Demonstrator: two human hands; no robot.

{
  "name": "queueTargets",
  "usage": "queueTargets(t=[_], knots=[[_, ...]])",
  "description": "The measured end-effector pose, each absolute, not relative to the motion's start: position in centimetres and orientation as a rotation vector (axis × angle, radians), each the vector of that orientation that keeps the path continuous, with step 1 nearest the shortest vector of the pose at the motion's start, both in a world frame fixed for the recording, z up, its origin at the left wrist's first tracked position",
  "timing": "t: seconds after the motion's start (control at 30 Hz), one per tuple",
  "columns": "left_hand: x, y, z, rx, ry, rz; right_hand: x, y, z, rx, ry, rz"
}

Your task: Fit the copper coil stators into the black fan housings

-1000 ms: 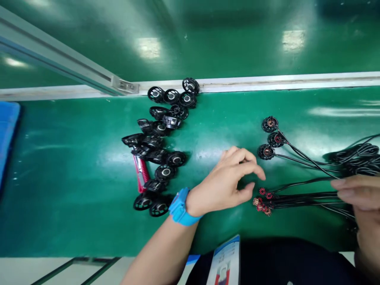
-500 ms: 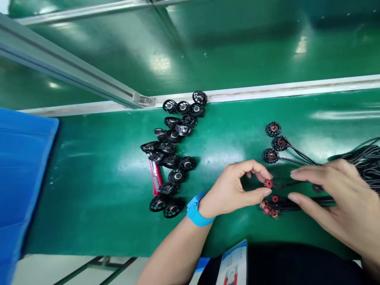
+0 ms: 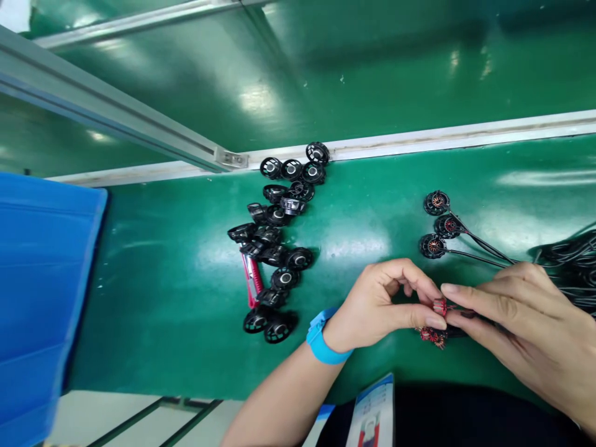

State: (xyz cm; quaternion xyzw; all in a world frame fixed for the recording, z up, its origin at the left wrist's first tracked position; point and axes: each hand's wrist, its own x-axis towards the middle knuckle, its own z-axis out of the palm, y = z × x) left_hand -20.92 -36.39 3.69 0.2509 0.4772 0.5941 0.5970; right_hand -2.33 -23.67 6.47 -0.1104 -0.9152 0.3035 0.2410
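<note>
Between thumb and fingers of my left hand point(image 3: 400, 298) is a small motor stator point(image 3: 439, 306) with red windings, turned on its side. My right hand point(image 3: 516, 323) closes in from the right, its thumb and forefinger around the black cable just behind that stator; my fingers partly hide the cable. Below my left thumb lies a bunch of similar red and copper-wound stators point(image 3: 433, 337), their cables running under my right hand. Farther up the bench are three black round housings point(image 3: 436, 202) with copper-coloured windings inside and cables attached.
Many black motor rotors point(image 3: 285, 279) lie in a loose column left of my hands. A red utility knife point(image 3: 251, 279) lies among them. Coiled black cables point(image 3: 570, 254) are piled at right. A blue bin point(image 3: 46, 273) stands at far left; a metal rail point(image 3: 395, 144) edges the green bench.
My right hand has moved left and closed on the cable by the stator. My left hand has shifted slightly right, and the stator has turned from face-on to side-on.
</note>
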Motion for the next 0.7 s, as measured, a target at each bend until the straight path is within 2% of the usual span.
queueTargets(t=[0.2,0.47,0.57,0.7], knots=[[-20.6,-36.5,3.7,0.806,1.159,1.529,-2.2,-23.9,6.8,-0.345,-2.453,0.856],[-19.8,-36.5,4.4,1.456,1.583,1.648,-2.7,-24.3,7.2,-0.338,-2.471,0.737],[-21.0,-37.1,5.5,1.726,1.908,1.425,-1.8,-23.9,6.9,-0.406,-2.433,0.940],[-25.0,-40.1,7.1,1.805,2.687,0.739,-0.9,-22.4,6.4,-0.662,-1.893,1.552]])
